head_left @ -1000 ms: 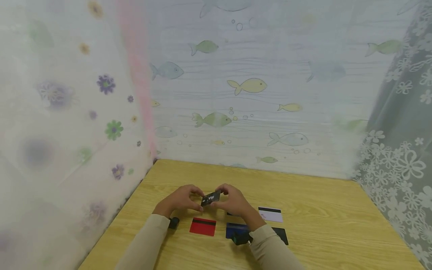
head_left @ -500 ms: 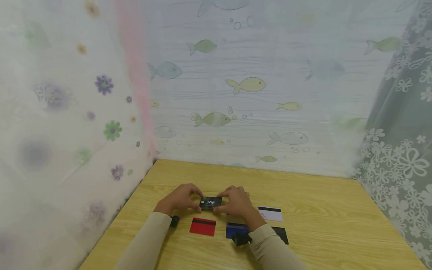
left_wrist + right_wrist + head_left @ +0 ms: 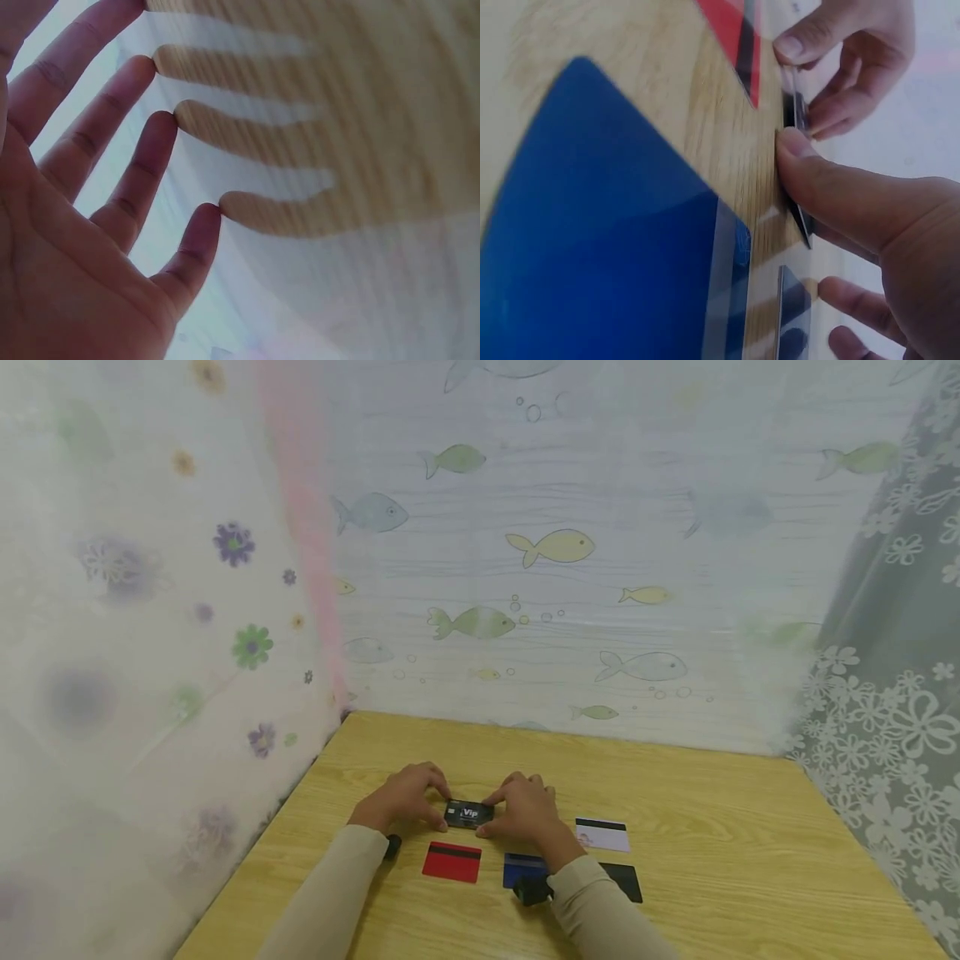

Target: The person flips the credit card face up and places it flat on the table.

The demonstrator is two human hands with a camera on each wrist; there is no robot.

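Note:
A black bank-style card reading "Vip" point(image 3: 469, 814) lies level, close over the table, between both hands. My left hand point(image 3: 405, 795) holds its left end, thumb at the near corner and a finger at the far one. At its other end my right hand point(image 3: 528, 814) grips it the same way. The right wrist view shows the card point(image 3: 796, 199) edge-on, under the right thumb point(image 3: 810, 161). In the left wrist view the other fingers point(image 3: 146, 161) of the left hand are spread, their tips at the wood.
Nearer the person lie a red card point(image 3: 452, 862) and a blue card point(image 3: 517, 868), the latter partly behind the right wrist camera point(image 3: 531, 890). A white card with a black stripe point(image 3: 602, 836) and a dark card point(image 3: 626, 882) are to the right. Another card point(image 3: 791, 315) sits below the right hand.
The Vip card, tilted between the hands a second ago, has been turned level and lowered toward the table. Both hands keep their hold on its ends.

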